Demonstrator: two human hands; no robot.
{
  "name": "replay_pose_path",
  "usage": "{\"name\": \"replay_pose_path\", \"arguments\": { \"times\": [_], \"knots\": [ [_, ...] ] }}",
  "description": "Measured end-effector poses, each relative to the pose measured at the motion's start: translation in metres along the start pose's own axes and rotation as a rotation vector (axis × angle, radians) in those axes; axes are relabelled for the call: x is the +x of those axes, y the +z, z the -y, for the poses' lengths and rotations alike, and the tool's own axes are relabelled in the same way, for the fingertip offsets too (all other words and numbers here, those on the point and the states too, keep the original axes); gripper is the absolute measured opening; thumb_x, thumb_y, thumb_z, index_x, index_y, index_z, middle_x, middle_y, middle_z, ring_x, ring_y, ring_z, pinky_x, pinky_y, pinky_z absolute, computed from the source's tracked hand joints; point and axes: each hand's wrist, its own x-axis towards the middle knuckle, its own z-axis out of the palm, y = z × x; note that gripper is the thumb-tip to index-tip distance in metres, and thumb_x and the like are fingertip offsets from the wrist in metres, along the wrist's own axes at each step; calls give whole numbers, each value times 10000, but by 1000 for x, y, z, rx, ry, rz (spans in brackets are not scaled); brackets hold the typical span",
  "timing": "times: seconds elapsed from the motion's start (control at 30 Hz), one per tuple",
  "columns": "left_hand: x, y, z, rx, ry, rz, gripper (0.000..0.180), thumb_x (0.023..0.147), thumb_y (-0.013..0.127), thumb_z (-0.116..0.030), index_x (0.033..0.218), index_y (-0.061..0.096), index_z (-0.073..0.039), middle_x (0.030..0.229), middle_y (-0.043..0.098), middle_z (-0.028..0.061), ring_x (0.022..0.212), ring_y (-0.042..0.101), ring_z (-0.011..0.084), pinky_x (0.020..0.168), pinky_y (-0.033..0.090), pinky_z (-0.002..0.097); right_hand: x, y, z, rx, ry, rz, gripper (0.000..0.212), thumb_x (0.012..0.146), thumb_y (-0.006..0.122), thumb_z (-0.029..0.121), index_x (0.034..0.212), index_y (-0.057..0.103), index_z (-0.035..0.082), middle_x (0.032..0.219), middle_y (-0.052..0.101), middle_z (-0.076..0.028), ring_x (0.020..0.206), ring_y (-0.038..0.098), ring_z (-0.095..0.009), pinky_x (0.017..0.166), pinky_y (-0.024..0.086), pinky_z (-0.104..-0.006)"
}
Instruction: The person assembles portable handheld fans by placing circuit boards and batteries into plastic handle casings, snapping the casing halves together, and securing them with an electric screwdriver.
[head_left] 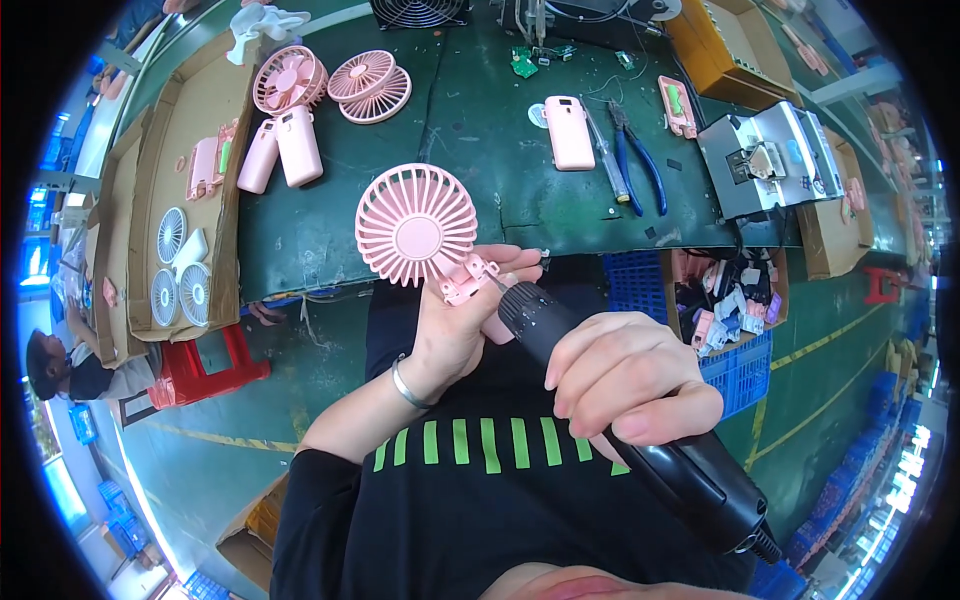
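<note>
Hand status first?

Left hand (447, 325) is pinching the pink fan (417, 232) at its bracket (468, 284), thumb on the near side, fingers reaching behind. Right hand (640, 380) is wrapping around a black electric driver (545, 322), fingers curled close together.

Where's the fan sitting?

Not sitting, the left hand is holding it at the counter's (460, 135) near edge. Round cage is showing against the green top, bracket at the cage's lower right.

Driver making contact?

Nose is pointing at the bracket's right side. Can't tell if the bit is touching; too small. Silver bracelet (408, 388) is circling the left wrist.

Further out?

Right side of the counter: pink case (569, 135) is lying just beside a thin screwdriver (605, 152), and blue-handled pliers (640, 165) are lying right of that. Pink shell (678, 107) with a green strip is lying beyond the pliers.

Left side?

Second pink fan (290, 80) is lying near two stacked pink covers (385, 97). Cardboard tray (218, 262) is holding white grilles (172, 235).

Off the counter?

Red stool (212, 368) is standing lower left. Blue crate (742, 375) is sitting lower right, below a box of mixed parts (725, 300).
</note>
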Motion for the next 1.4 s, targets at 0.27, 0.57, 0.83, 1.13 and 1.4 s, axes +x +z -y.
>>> {"name": "replay_pose_path", "arguments": {
  "times": [0.27,0.57,0.83,1.13,1.4],
  "knots": [
    [-5,-3,3,84,7,-78,313,853,679,-77,1111,548,41,1008,665,189,884,674,224,788,563,325,-4,16,-9,-24,-126,-39,529,1009,326,458,949,505,-37,706,581,-164,582,595,-275,593,533,-419],
    [-15,9,-14,350,168,2,251,863,646,-1,1094,552,32,936,671,156,860,664,171,766,564,289,3,43,0,-28,-269,-38,259,924,497,204,775,519,-7,578,567,-140,471,566,-239,523,531,-367],
    [-13,6,-10,299,195,102,256,854,645,5,1091,548,26,946,665,159,874,662,188,768,571,304,2,41,7,23,-271,-48,590,1008,289,462,754,529,-12,584,558,-148,475,561,-243,523,524,-374],
    [0,4,1,66,-91,-135,164,891,585,-50,1041,545,4,742,573,60,686,588,144,702,528,304,15,-89,15,-346,-120,-739,878,779,301,827,827,573,-6,588,584,-120,494,563,-202,527,502,-340],
    [3,12,0,59,-165,15,170,878,567,-65,1032,554,4,769,600,80,718,599,177,697,500,316,47,-237,49,-852,290,-977,848,881,134,758,880,492,-10,703,516,-97,562,505,-214,536,455,-341]
  ]
}}
